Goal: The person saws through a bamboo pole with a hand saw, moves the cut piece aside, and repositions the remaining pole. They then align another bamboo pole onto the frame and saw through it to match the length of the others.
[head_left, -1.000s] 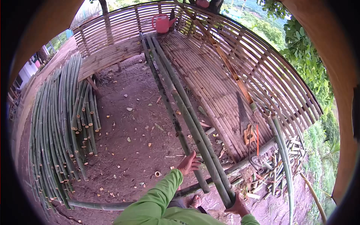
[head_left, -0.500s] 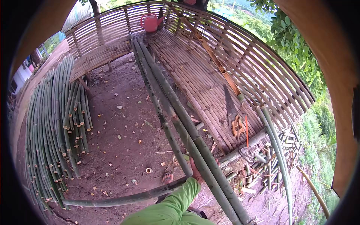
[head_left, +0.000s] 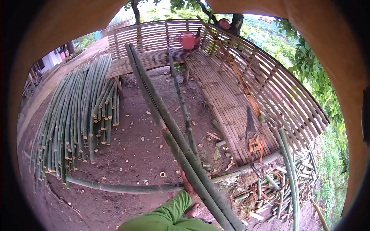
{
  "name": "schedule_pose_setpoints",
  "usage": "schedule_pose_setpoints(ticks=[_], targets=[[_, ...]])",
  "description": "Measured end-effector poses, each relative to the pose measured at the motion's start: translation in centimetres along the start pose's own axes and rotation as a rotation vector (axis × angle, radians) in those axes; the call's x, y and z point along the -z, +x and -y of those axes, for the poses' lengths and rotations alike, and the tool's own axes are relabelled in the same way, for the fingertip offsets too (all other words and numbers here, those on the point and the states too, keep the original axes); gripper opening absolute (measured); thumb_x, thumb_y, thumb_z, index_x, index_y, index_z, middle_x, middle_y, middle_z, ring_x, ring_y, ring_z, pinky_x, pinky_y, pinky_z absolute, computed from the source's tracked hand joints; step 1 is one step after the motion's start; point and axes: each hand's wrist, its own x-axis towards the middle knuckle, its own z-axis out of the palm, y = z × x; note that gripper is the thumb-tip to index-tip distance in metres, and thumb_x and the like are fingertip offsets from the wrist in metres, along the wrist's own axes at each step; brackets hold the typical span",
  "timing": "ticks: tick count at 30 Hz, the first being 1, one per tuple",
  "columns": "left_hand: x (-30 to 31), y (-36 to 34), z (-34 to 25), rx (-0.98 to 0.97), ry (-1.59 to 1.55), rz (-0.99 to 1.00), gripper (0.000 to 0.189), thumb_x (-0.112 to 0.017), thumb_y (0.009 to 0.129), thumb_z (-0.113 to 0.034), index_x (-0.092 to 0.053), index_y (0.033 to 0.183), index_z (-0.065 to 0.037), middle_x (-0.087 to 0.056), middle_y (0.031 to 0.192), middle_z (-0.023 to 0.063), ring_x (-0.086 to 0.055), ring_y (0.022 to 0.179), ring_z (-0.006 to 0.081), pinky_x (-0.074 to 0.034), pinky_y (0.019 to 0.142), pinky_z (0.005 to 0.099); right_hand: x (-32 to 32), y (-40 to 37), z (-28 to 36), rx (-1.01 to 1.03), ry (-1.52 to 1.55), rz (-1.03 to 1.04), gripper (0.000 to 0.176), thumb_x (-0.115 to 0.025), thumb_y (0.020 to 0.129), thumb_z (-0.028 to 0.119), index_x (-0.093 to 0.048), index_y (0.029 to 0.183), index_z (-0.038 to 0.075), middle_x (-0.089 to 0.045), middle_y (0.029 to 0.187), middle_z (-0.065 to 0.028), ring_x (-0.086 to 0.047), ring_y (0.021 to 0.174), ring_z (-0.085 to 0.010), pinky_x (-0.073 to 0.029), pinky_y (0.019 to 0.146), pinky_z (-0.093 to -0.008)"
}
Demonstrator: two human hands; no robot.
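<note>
Two long green bamboo poles lie side by side, slanting from the upper left down to the bottom edge. My left hand, in a green sleeve, is closed around them from the left and below. Fingertips show on the far side of the poles; the rest of the grip is hidden. I cannot see my right hand. Just right of the held poles, a thinner bamboo pole slants from the bench toward a bamboo pole lying crosswise beyond my feet.
Many cut bamboo poles are stacked at left. A slatted bamboo bench carries a red watering can and a handsaw. A bow saw hangs at its near end. Bamboo offcuts are heaped at right.
The far ends of the held poles have swung left, away from the bench and across the thinner pole. My left hand has shifted left and slightly down, still gripping. The view has also shifted.
</note>
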Motion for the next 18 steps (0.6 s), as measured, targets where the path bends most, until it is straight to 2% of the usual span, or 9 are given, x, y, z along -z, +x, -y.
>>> schedule_pose_setpoints(ticks=[7, 9, 11, 12, 13, 16, 18], targets=[[4.1, -7.1, -8.2, -0.31, -0.007, -0.103, 0.094, -0.036, 0.074, -0.085, -0.06, 0.116, -0.004, -0.066, 0.103, 0.0214, -0.064, 0.094, 0.0401, -0.047, 0.092, 0.0568, -0.1, 7.0, 6.6, 0.325, 0.003, 0.12, 0.106, -0.077, 0.059, 0.027, -0.022, 0.149, 0.016, -0.044, 0.131, -0.0192, -0.047, 0.117, -0.0406, -0.04, 0.097, -0.0519], [5.5, -8.9, -11.6, -0.387, -0.041, -0.113, 0.095, -0.035, 0.075, -0.085, -0.059, 0.117, -0.004, -0.066, 0.103, 0.0213, -0.064, 0.095, 0.0406, -0.047, 0.091, 0.0567, -0.7, 8.5, 9.4, 0.39, 0.0, 0.152, 0.107, -0.078, 0.058, 0.028, -0.022, 0.149, 0.016, -0.044, 0.133, -0.0194, -0.046, 0.118, -0.0403, -0.04, 0.098, -0.0513], [5.8, -11.1, -15.5, -0.471, 0.005, -0.205, 0.094, -0.036, 0.075, -0.085, -0.058, 0.117, -0.004, -0.066, 0.1, 0.023, -0.064, 0.093, 0.0406, -0.05, 0.087, 0.0563, -1.4, 9.8, 12.7, 0.454, 0.004, 0.183, 0.109, -0.079, 0.057, 0.028, -0.022, 0.148, 0.015, -0.043, 0.134, -0.0197, -0.046, 0.12, -0.0401, -0.04, 0.098, -0.0506], [5.8, -12.2, -17.8, -0.513, 0.024, -0.251, 0.093, -0.037, 0.075, -0.085, -0.057, 0.117, -0.005, -0.066, 0.098, 0.0239, -0.065, 0.091, 0.0407, -0.051, 0.085, 0.0562, -1.9, 10.5, 14.6, 0.488, 0.003, 0.198, 0.11, -0.08, 0.057, 0.029, -0.022, 0.148, 0.014, -0.042, 0.135, -0.0198, -0.046, 0.12, -0.0399, -0.04, 0.098, -0.0503], [6.0, -13.3, -20.5, -0.514, 0.008, -0.21, 0.095, -0.032, 0.076, -0.085, -0.056, 0.121, -0.004, -0.065, 0.102, 0.0221, -0.063, 0.094, 0.0421, -0.048, 0.089, 0.0573, -2.5, 11.0, 16.5, 0.521, -0.002, 0.216, 0.11, -0.081, 0.056, 0.029, -0.022, 0.148, 0.014, -0.042, 0.135, -0.0199, -0.045, 0.121, -0.0398, -0.04, 0.098, -0.0499], [6.1, -16.3, -30.5, -0.604, -0.121, -0.305, 0.09, -0.035, 0.077, -0.084, -0.057, 0.115, -0.005, -0.065, 0.094, 0.0211, -0.064, 0.085, 0.0393, -0.052, 0.081, 0.0565, -4.8, 12.8, 23.0, 0.625, -0.007, 0.257, 0.112, -0.082, 0.055, 0.03, -0.022, 0.148, 0.013, -0.041, 0.137, -0.0203, -0.045, 0.122, -0.0394, -0.04, 0.098, -0.0489], [7.3, -18.3, -38.2, -0.697, -0.004, -0.32, 0.09, -0.033, 0.077, -0.084, -0.056, 0.118, -0.007, -0.064, 0.096, 0.0217, -0.063, 0.088, 0.0404, -0.05, 0.085, 0.0575, -7.1, 14.6, 27.3, 0.72, 0.011, 0.272, 0.114, -0.083, 0.054, 0.03, -0.022, 0.148, 0.012, -0.04, 0.139, -0.0205, -0.044, 0.124, -0.0391, -0.04, 0.099, -0.0483]])
